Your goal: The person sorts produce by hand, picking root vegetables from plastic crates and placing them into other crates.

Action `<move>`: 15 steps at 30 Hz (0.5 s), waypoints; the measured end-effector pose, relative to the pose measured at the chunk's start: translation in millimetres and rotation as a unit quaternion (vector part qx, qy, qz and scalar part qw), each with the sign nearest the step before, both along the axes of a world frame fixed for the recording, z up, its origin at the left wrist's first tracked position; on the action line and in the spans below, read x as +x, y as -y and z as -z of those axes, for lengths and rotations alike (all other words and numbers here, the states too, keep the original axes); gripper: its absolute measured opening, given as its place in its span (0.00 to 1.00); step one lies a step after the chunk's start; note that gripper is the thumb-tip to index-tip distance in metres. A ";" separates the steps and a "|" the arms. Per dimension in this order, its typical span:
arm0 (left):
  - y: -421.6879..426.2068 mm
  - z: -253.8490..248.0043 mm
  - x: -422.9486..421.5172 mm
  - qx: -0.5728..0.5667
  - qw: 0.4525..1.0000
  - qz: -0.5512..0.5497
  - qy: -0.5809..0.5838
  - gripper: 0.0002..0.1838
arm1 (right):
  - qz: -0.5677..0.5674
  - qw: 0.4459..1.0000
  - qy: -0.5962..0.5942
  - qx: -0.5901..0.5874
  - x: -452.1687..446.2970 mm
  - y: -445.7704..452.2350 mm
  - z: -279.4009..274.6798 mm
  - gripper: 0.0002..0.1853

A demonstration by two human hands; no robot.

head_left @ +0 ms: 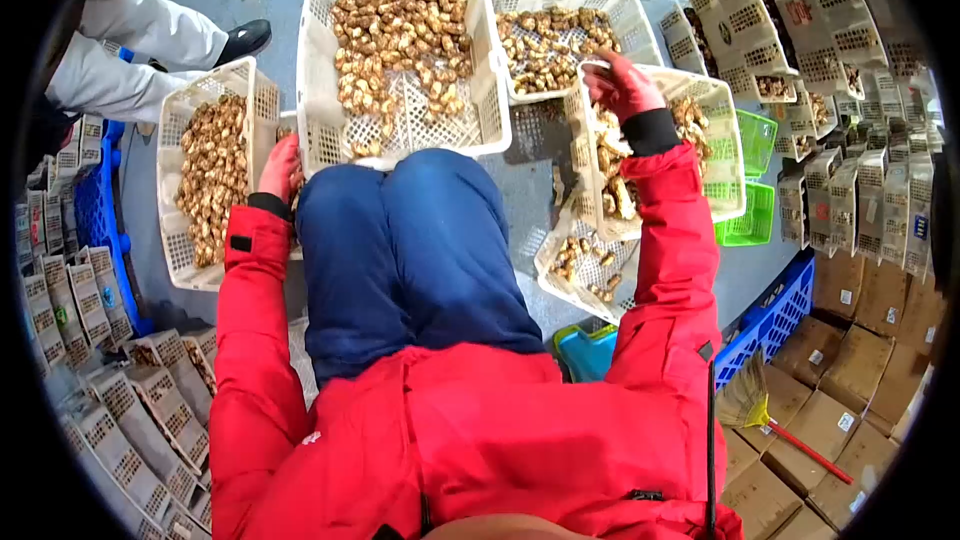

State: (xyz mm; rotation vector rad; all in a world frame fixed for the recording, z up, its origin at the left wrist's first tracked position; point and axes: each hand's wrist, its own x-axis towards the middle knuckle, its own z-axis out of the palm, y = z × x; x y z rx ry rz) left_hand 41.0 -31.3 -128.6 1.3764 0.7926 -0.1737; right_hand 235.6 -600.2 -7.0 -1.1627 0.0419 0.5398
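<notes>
In the head view, my right hand [627, 90] is at the far left corner of a white plastic crate [728, 155], its curled fingers over the rim. Knobbly brown-and-cream pieces [690, 125], perhaps mushrooms, lie inside it. That crate overlaps a lower crate [560, 275] with a few such pieces. My left hand [281, 168] is beside my knee, close to the left crate [172, 230], which holds many smaller brown pieces; its fingers are partly hidden. Before my knees sits a large white crate [487, 110], its pieces mostly towards the far end.
Another white crate [640, 25] stands behind. Green baskets [748, 215] lie at right, near a blue pallet [780, 305], a broom [790, 430] and cardboard boxes [850, 370]. Stacked crates line both sides. A person in pale trousers [150, 25] stands at far left.
</notes>
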 end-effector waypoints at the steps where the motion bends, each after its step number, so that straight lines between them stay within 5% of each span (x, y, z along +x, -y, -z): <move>1: 13.8 -1.6 5.3 -0.011 1.000 0.007 0.020 0.36 | -0.002 1.000 -0.020 -0.015 -2.0 -5.3 4.8 0.25; 5: -2.6 80.3 22.4 0.144 0.984 0.102 0.011 0.31 | -0.041 0.996 -0.074 -0.023 -25.7 -33.7 31.0 0.22; 7: 6.0 69.9 20.2 0.097 0.993 0.072 0.001 0.23 | -0.051 0.994 -0.087 -0.041 -37.8 -48.0 44.3 0.21; 9: 5.8 93.9 10.2 0.020 0.992 0.010 0.127 0.18 | -0.084 0.987 -0.132 -0.026 -37.8 -55.8 70.5 0.21; 10: 1.9 103.8 5.5 0.102 0.978 0.064 0.171 0.17 | -0.092 0.986 -0.133 -0.029 -36.4 -67.1 67.2 0.21; 15: -2.6 121.8 4.4 0.024 0.995 -0.016 0.096 0.14 | -0.131 0.986 -0.095 -0.036 -29.1 -123.9 46.9 0.24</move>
